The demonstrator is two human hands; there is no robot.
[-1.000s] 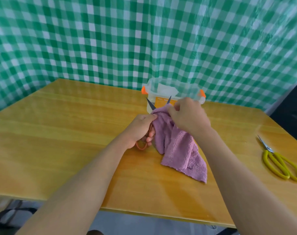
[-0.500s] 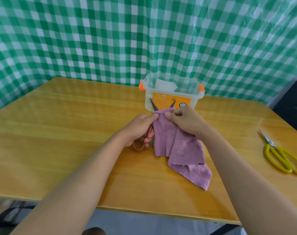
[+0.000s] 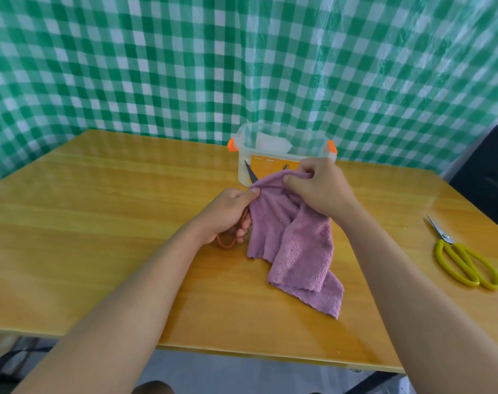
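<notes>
The upper hem of a fluffy purple microfibre cloth (image 3: pixel 299 251) is being pinched by the right hand (image 3: pixel 318 191), whose thumb and curled fingers are being closed round a bunched fold of it. Further left, the same hem is being nipped between the thumb and forefinger of the left hand (image 3: pixel 227 214). The orange loop handles of a pair of dark-bladed scissors (image 3: pixel 226 242) are being gripped by that hand's other curled fingers. The hem is being held raised between the two grips. The rest of the cloth is being left hanging below and to the right of them, and its lower corner is being supported by the glossy yellow wooden table (image 3: pixel 100 223). Only one blade tip is being seen, rising just above the left-hand pinch. It is being framed against a clear plastic container with orange latches (image 3: pixel 307 143) standing just behind the hands. A pair of yellow-handled scissors (image 3: pixel 463 260) is being left well apart on the right, and everything is being backed by a green-and-white checked curtain (image 3: pixel 156 66).
</notes>
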